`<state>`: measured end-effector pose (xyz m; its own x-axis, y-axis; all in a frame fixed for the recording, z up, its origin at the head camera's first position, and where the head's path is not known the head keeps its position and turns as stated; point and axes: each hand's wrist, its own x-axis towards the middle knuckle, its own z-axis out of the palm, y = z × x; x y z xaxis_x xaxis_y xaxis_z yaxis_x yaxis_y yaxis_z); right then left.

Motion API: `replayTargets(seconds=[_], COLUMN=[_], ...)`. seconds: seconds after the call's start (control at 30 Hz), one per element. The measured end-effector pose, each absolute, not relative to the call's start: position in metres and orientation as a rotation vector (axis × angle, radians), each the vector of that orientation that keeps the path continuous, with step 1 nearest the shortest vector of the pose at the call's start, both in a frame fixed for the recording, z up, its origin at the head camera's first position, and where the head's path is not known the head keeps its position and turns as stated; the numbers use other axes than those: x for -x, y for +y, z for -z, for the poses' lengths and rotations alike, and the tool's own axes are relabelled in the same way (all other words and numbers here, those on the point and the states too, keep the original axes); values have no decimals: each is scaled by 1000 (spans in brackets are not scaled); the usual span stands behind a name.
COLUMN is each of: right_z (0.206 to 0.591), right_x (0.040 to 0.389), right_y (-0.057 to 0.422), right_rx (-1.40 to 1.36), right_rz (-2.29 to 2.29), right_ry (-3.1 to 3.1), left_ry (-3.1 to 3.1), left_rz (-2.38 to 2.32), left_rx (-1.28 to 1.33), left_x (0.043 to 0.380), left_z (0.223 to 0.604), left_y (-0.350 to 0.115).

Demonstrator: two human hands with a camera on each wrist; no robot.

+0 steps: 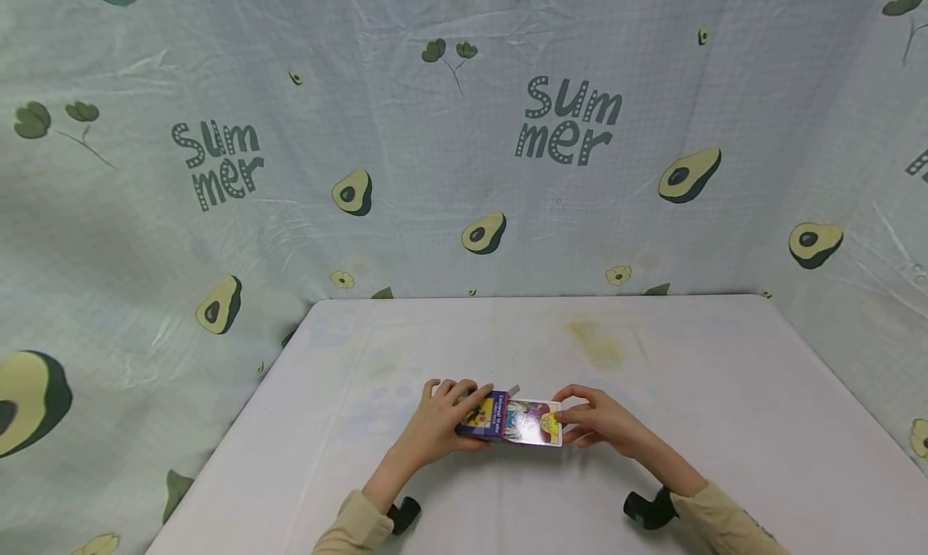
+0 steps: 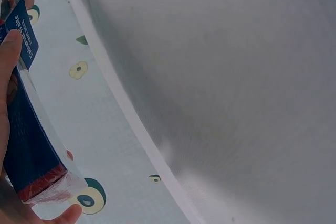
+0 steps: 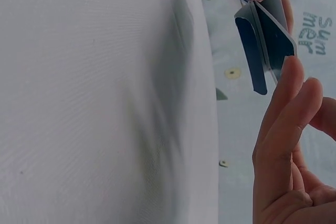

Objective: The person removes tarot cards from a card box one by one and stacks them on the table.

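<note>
My left hand [image 1: 442, 418] grips a blue and yellow card box [image 1: 478, 414] printed "Universal Waite", held over the table's near half. Out of the box's right end sticks a colourful card [image 1: 532, 423], face up. Fingers of my right hand [image 1: 602, 418] pinch its outer edge. In the left wrist view the blue side of the box [image 2: 31, 135] shows, with crumpled clear plastic wrap [image 2: 60, 187] at its lower end. A dark blue flap [image 3: 251, 53] hangs open beside the cards [image 3: 278, 38] in the right wrist view.
A white cloth covers the table [image 1: 406, 337], with a yellowish stain [image 1: 598, 344] toward the back. Behind and beside it hangs a pale curtain [image 1: 435, 136] printed with avocados and "summer". Black wrist devices [image 1: 650, 508] sit at both sleeves.
</note>
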<state>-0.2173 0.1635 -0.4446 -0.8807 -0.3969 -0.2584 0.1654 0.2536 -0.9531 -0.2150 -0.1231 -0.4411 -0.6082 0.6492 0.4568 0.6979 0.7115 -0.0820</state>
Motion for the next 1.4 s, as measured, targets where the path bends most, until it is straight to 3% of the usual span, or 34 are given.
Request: replayTargets(seconds=[1.4], right_z=[446], right_x=[216], right_y=[193], right_rx=[56], right_rz=[1811], right_ry=[1958], left_ry=[-2483], left_rz=[161], left_rx=[921], left_x=[217], left_z=[445], left_y=[-134])
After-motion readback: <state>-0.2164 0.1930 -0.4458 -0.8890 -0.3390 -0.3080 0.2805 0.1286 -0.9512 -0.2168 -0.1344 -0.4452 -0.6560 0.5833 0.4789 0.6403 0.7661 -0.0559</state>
